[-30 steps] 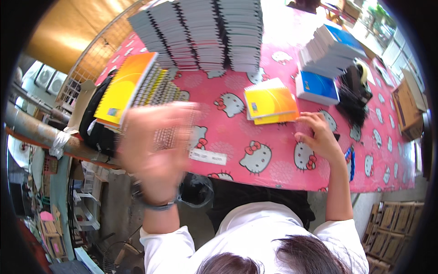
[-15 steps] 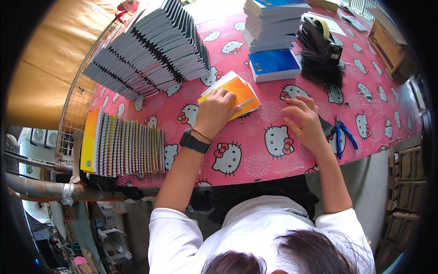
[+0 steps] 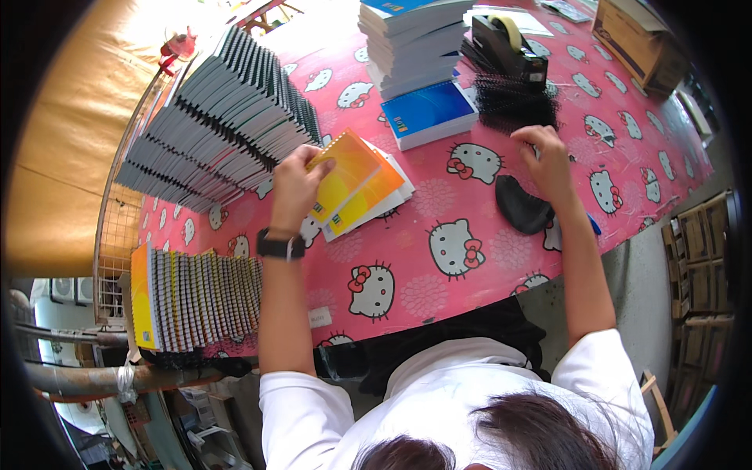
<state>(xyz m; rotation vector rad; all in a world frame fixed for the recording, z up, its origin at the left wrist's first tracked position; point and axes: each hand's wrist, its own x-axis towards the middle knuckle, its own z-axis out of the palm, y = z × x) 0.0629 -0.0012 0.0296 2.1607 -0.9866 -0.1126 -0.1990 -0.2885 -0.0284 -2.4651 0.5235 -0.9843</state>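
My left hand (image 3: pixel 296 192) pinches the upper left edge of a yellow and orange booklet (image 3: pixel 364 176), which lies tilted over white sheets (image 3: pixel 401 188). Small holes run along the booklet's edge. My right hand (image 3: pixel 546 160) hovers just below a heap of black binding coils (image 3: pixel 517 106); its fingers are curved, with the thumb apart from them and nothing visible between. A dark curved object (image 3: pixel 521 205) lies beside my right wrist. Blue-handled pliers (image 3: pixel 594 225) are mostly hidden by my right forearm.
Tall stacks of black-bound books (image 3: pixel 219 117) stand at the left, with a row of spiral notebooks (image 3: pixel 207 294) nearer me. Blue-covered booklets (image 3: pixel 429 113) are piled at the back. A tape dispenser (image 3: pixel 513 51) and a cardboard box (image 3: pixel 638 43) stand at the far right.
My left hand has moved left and now grips the booklet's edge; the booklet has turned and fanned out. My right hand has moved up toward the coils. The whole view has shifted.
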